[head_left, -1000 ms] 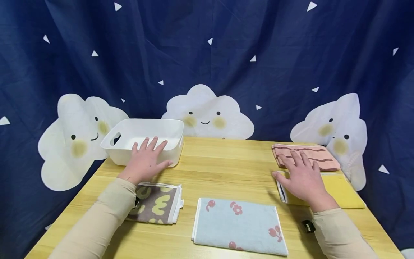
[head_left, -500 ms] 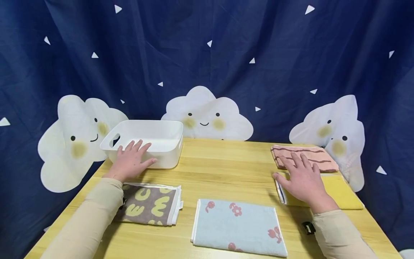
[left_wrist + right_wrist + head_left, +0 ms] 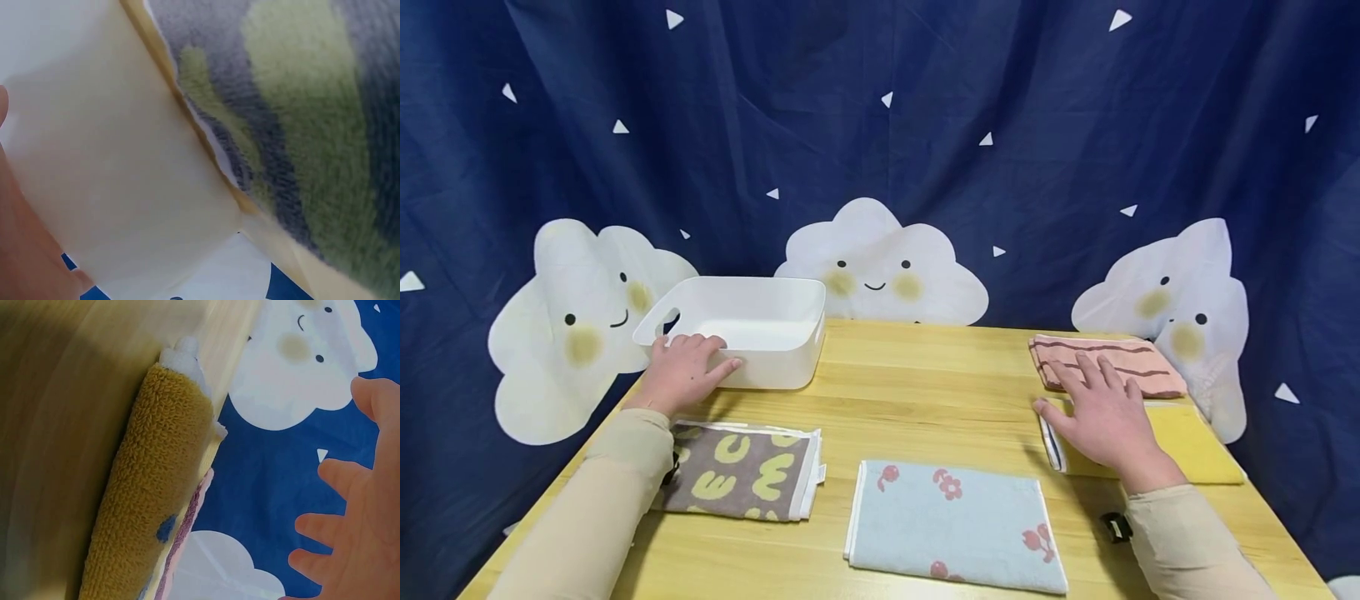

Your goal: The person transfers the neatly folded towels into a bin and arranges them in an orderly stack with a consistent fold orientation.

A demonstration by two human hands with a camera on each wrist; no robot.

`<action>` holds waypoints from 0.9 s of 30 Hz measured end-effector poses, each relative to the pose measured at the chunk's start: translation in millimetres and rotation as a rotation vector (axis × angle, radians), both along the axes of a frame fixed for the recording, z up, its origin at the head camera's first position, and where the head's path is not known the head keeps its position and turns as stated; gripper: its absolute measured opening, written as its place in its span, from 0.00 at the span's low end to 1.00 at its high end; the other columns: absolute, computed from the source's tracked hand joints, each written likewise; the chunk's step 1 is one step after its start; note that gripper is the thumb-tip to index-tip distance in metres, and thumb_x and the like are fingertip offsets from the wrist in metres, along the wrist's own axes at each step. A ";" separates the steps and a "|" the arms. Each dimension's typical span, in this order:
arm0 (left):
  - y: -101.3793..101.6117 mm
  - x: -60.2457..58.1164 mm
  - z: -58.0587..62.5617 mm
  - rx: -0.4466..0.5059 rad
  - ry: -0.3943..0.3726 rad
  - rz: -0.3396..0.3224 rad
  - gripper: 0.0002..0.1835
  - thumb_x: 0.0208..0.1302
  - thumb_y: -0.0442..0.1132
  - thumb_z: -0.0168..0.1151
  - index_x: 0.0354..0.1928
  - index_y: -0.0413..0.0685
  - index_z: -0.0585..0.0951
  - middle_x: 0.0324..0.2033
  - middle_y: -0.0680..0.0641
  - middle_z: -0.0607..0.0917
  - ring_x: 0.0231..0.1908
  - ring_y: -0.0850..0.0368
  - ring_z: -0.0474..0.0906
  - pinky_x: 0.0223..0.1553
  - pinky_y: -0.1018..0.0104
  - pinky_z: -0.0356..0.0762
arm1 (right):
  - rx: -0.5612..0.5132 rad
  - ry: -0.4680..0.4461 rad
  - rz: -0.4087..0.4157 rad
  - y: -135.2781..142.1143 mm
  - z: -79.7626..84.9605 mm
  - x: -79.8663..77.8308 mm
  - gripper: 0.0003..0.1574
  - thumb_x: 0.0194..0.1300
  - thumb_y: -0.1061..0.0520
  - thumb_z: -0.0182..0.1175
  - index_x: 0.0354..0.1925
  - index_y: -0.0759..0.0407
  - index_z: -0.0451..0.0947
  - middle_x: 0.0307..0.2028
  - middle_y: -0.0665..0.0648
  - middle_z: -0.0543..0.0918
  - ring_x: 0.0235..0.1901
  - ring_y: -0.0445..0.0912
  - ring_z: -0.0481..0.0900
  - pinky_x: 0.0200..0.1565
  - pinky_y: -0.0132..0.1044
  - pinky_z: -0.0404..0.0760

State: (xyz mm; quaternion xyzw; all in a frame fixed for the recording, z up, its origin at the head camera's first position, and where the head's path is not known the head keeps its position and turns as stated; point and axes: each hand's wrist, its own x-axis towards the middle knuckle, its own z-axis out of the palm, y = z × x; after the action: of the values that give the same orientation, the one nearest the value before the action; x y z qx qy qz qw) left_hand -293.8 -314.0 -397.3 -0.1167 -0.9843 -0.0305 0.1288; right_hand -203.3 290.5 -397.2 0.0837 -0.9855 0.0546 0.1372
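Observation:
My left hand [image 3: 679, 373] grips the near rim of a white plastic basket [image 3: 771, 368], fingers curled over it and thumb along the outer wall. In the left wrist view, the basket wall [image 3: 125, 156] fills the left, beside the hand [image 3: 28, 231]. Below that hand lies a folded brown towel [image 3: 737, 475] with yellow letters, partly behind the sleeve. With fingers spread, my right hand [image 3: 1105, 412] hovers over a folded yellow towel [image 3: 1195, 442] and holds nothing. Just beyond, its fingertips overlap a folded pink towel [image 3: 1150, 354] with dark red stripes.
A folded light blue towel [image 3: 951, 525] with red flowers lies at the front middle of the wooden table [image 3: 910, 400]. Behind the table hangs a dark blue curtain [image 3: 880, 150] with white clouds and triangles. The basket stands near the back left edge.
My left hand has moved left and down along the basket's near side, and its spread fingers have curled over the rim. The right hand and the towels have stayed put.

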 end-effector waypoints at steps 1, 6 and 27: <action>-1.0 -0.9 -0.7 0.002 0.004 0.002 0.35 0.62 0.71 0.41 0.51 0.49 0.75 0.45 0.42 0.79 0.50 0.39 0.69 0.54 0.32 0.45 | 0.000 -0.002 0.001 -0.1 0.1 -0.1 0.49 0.60 0.23 0.43 0.70 0.48 0.57 0.67 0.69 0.54 0.66 0.69 0.42 0.54 0.73 0.41; -5.3 -5.9 -0.8 -0.023 0.019 -0.018 0.31 0.63 0.69 0.42 0.41 0.50 0.77 0.37 0.46 0.81 0.41 0.43 0.74 0.45 0.36 0.56 | -0.002 -0.009 -0.004 -0.2 1.0 0.4 0.50 0.60 0.23 0.43 0.70 0.48 0.56 0.67 0.70 0.54 0.66 0.69 0.42 0.54 0.73 0.42; -7.1 -11.4 3.3 -0.063 -0.057 -0.121 0.30 0.64 0.67 0.44 0.47 0.48 0.78 0.41 0.45 0.82 0.44 0.43 0.75 0.44 0.38 0.62 | -0.002 -0.017 0.003 -2.9 3.4 0.0 0.50 0.60 0.23 0.43 0.71 0.47 0.55 0.67 0.70 0.53 0.65 0.70 0.44 0.53 0.73 0.42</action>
State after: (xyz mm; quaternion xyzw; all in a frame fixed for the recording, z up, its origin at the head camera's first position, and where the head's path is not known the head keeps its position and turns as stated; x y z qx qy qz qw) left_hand -305.1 -321.1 -394.1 -0.1791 -0.9792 -0.0104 0.0951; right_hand -203.3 287.6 -393.8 0.0849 -0.9864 0.0564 0.1288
